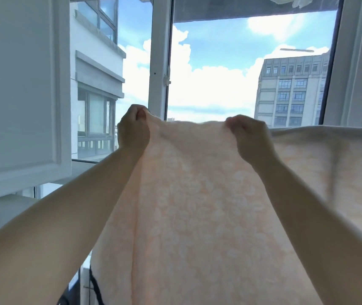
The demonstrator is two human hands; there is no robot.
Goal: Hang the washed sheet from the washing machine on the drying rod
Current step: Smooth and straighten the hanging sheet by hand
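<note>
A pale peach sheet [197,205] with a faint white flower pattern is stretched out in front of me at chest height. Its top edge runs level across the view and continues off to the right. My left hand [132,128] grips the sheet's top left corner with curled fingers. My right hand [248,134] pinches the top edge about a forearm's length to the right. The cloth hangs down between and below my arms. The drying rod is hidden, if it lies under the fold. No washing machine is in view.
A white cabinet door [19,84] stands close on my left. Straight ahead is a tall window with a white frame post [160,62], and buildings and sky beyond. A white curtain or wall [360,62] borders the right side.
</note>
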